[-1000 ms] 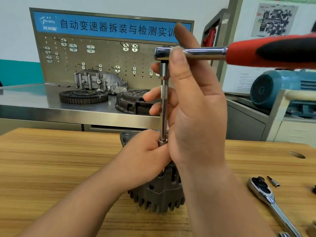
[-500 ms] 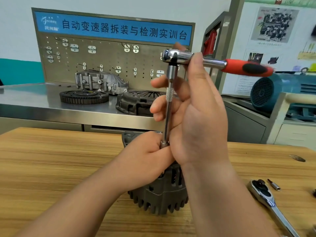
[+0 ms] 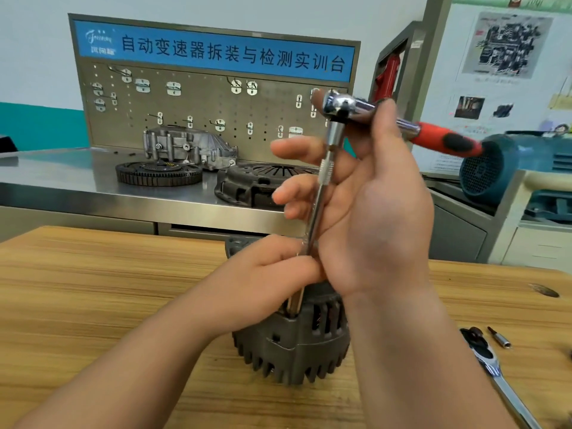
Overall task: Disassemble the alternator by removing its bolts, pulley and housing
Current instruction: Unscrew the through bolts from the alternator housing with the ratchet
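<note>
1. The left hand (image 3: pixel 263 283) is curled round the lower end of the extension bar (image 3: pixel 322 199), pinching it just above the alternator (image 3: pixel 294 345).
2. The right hand (image 3: pixel 371 212) holds the ratchet (image 3: pixel 442 140) close to its head. The thumb is laid over the chrome shank, and the fingers are loosely spread behind the bar.
3. The alternator stands on end on the wooden table (image 3: pixel 93 289), directly beneath both hands and near the front edge.
4. The socket at the foot of the bar is seated at the upper rim of the housing, presumably on a through-bolt. The bolt head itself is hidden.
5. Progress is judged to be early. The two housing halves are seen joined, and no loose bolts can be identified on the table.
6. The pulley cannot be seen, so its removal cannot be confirmed. Bolts, pulley and housing separation are therefore taken as outstanding.
7. The housing is a dark grey casting with vertical vent slots and a finned lower skirt. A mounting lug projects at the rear.
8. A second ratchet (image 3: pixel 486 357) and a small bit (image 3: pixel 498 337) lie on the table to the right.
</note>
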